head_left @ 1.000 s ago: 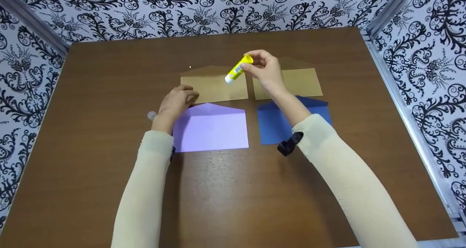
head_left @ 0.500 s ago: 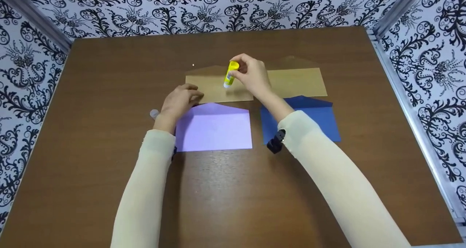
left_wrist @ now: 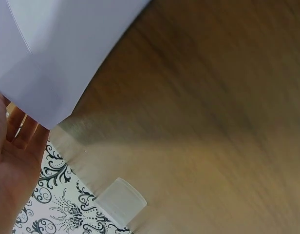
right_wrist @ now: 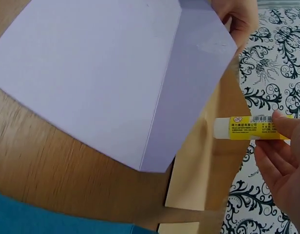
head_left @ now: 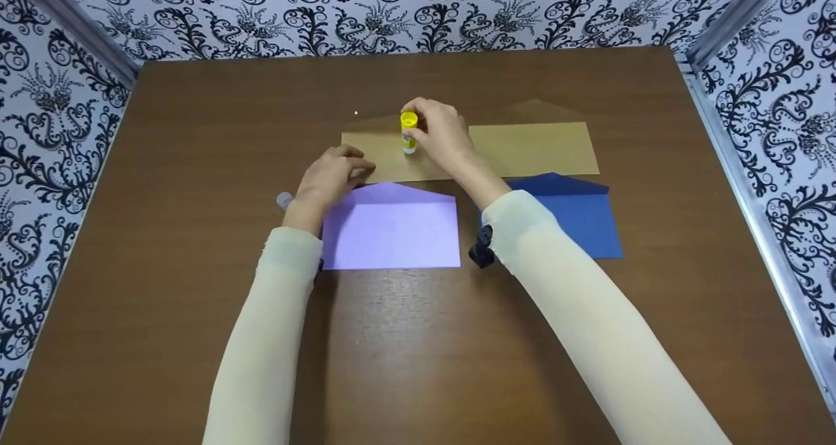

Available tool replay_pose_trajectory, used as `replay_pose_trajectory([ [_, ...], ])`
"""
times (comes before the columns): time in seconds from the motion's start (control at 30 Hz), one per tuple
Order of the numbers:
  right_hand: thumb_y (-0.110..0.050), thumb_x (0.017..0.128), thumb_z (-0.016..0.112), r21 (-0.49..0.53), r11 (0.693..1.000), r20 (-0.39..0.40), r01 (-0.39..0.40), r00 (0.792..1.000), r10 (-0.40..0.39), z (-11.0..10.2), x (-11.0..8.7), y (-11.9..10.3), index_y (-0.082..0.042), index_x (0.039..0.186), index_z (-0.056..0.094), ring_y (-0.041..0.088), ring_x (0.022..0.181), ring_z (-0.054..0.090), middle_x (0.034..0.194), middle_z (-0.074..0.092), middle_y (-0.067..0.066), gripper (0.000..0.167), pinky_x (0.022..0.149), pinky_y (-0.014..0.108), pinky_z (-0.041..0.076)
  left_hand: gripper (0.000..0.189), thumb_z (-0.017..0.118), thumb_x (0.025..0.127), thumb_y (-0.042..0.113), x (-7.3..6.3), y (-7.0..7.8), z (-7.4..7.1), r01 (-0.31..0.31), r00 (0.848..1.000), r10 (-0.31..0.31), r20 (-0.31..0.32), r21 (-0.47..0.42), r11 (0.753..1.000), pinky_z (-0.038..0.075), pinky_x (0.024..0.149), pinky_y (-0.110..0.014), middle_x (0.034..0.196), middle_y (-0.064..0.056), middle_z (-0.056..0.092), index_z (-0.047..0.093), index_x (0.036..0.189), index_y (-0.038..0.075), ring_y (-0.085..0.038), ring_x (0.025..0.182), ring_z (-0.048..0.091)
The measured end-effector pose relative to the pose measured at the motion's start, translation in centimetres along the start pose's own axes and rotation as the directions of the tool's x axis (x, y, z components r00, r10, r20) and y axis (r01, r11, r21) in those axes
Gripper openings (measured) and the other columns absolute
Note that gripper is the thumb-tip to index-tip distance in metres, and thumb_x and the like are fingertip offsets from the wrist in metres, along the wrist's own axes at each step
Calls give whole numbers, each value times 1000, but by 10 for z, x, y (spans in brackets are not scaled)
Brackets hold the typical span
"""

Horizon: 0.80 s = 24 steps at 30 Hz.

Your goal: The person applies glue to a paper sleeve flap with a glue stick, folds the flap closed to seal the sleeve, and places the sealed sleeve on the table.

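My right hand (head_left: 447, 138) grips a yellow glue stick (head_left: 409, 141), held upright with its white end close over the left tan envelope (head_left: 385, 165). In the right wrist view thumb and fingers pinch the glue stick (right_wrist: 245, 127) by its yellow labelled body. My left hand (head_left: 332, 177) rests at that envelope's left edge, fingers loosely extended over the paper. Nearer to me lies a lilac envelope (head_left: 395, 236) with its pointed flap unfolded away from me. A translucent cap (left_wrist: 121, 202) stands on the table beside my left wrist.
A second tan envelope (head_left: 535, 149) lies to the right, partly behind my right hand. In front of it is a blue envelope (head_left: 581, 226), partly covered by my right forearm. Patterned walls (head_left: 366, 20) border the brown table (head_left: 392, 366).
My right hand has moved left and slightly down, bringing the glue stick from a slant to upright over the left tan envelope. The left hand stays at that envelope's edge.
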State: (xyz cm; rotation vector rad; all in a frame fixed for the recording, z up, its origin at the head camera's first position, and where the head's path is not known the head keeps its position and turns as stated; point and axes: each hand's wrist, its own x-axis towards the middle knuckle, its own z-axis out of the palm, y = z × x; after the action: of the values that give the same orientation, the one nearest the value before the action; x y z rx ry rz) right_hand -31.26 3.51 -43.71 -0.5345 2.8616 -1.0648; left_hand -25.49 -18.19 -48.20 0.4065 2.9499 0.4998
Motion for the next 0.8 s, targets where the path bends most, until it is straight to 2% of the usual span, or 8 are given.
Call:
replay_pose_trajectory([
  [0.2, -22, 94, 70, -80, 996, 47, 45, 998, -42, 5, 4, 1, -15, 125, 64, 22, 113, 62, 125, 67, 5, 33, 104, 33, 52, 28, 61, 99, 17, 4, -1, -1, -4, 999, 7, 36, -65, 998, 44, 113, -45, 146, -9, 52, 70, 126, 15, -32, 136, 49],
  [0.3, -23, 95, 68, -98, 995, 70, 28, 997, -21, 5, 7, 1, -16, 126, 62, 23, 115, 63, 127, 67, 6, 33, 105, 36, 52, 28, 61, 99, 16, 6, -1, -3, -5, 998, 9, 59, -79, 997, 42, 115, -45, 150, -6, 50, 70, 126, 13, -31, 139, 48],
  [0.43, -26, 95, 68, -143, 990, 102, 5, 995, 10, 1, 11, 1, -18, 127, 58, 27, 112, 63, 125, 68, 7, 34, 104, 41, 52, 29, 63, 98, 15, 8, 0, -7, -6, 997, 10, 77, -53, 999, 42, 115, -46, 150, -5, 52, 68, 127, 13, -32, 137, 50],
  [0.63, -26, 97, 66, -219, 975, 182, 43, 983, -3, -5, 15, -1, -20, 128, 57, 34, 107, 64, 120, 68, 12, 33, 94, 47, 55, 30, 59, 101, 20, 8, -1, -6, -44, 997, 48, 62, -60, 997, 46, 111, -46, 148, -8, 55, 68, 129, 17, -33, 134, 54],
  [0.8, -24, 97, 65, -232, 968, 239, 94, 970, -37, -7, 15, -3, -17, 127, 61, 33, 107, 64, 119, 68, 13, 31, 95, 45, 55, 29, 60, 100, 18, 9, -1, -5, -53, 997, 56, 48, -58, 997, 47, 110, -46, 147, -8, 56, 69, 128, 18, -33, 133, 55],
])
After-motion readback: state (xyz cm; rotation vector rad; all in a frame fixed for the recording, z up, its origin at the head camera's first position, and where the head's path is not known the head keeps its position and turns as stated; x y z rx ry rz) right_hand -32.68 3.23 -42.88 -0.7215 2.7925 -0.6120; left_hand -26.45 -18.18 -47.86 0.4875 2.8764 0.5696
